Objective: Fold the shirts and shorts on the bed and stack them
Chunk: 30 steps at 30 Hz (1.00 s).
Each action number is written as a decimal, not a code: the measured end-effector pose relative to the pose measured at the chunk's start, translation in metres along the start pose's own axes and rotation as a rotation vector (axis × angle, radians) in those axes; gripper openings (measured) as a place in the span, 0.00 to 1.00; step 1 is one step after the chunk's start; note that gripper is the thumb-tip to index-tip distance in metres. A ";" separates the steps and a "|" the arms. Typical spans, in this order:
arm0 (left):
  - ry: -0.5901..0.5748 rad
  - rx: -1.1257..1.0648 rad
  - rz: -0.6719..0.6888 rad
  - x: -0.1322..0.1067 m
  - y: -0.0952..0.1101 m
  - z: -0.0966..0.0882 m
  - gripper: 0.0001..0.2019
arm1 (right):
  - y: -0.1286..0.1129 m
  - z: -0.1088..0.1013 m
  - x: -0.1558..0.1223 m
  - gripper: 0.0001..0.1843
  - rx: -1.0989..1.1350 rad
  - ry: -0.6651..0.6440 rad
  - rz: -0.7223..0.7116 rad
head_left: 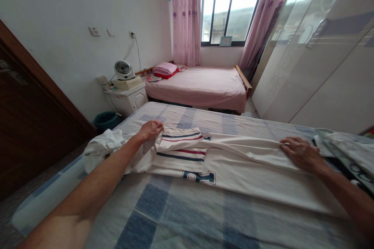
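Note:
A white shirt (245, 163) lies stretched across the bed, partly folded. Its sleeve (181, 157), with navy and red stripes, is laid over the body, and dark block letters show in part beside it. My left hand (151, 129) is closed on the fabric near the top of the sleeve. At the other end, my right hand (300, 151) pinches the far edge of the shirt, pulling a long crease between the two hands. To the left of my left forearm sits a crumpled white cloth (103, 146); whether it joins the shirt is hidden by the arm.
Under the shirt is a blue-and-white checked bedsheet (187, 214). More clothes (350, 151) lie at the right edge. Beyond stand a pink bed (204, 85), a nightstand (131, 99) with a fan (123, 70), a bin (107, 120) and a white wardrobe (315, 66).

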<state>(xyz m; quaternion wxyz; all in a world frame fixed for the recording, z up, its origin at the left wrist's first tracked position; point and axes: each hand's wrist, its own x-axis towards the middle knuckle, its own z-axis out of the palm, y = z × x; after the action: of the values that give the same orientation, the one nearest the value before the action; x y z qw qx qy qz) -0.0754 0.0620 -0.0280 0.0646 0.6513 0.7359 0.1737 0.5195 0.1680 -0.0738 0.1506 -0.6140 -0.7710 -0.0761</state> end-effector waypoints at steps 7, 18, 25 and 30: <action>0.141 0.057 -0.132 0.002 -0.001 0.006 0.14 | -0.016 -0.001 -0.002 0.20 -0.005 -0.069 0.191; -0.044 -0.003 0.066 -0.045 0.040 0.001 0.20 | -0.091 -0.029 -0.020 0.17 0.178 0.028 -0.157; 0.004 -0.471 -0.076 -0.052 0.044 0.011 0.19 | -0.142 -0.023 -0.046 0.14 0.101 -0.058 -0.421; -0.074 -0.872 0.016 -0.064 0.045 -0.007 0.16 | -0.135 -0.026 -0.048 0.12 -0.006 -0.023 -0.392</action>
<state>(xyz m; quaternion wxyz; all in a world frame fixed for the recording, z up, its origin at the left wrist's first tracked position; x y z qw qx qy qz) -0.0261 0.0018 -0.0148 0.3585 0.5745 0.5858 0.4452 0.4023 0.0843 -0.0553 0.1223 -0.4534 -0.8773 -0.0993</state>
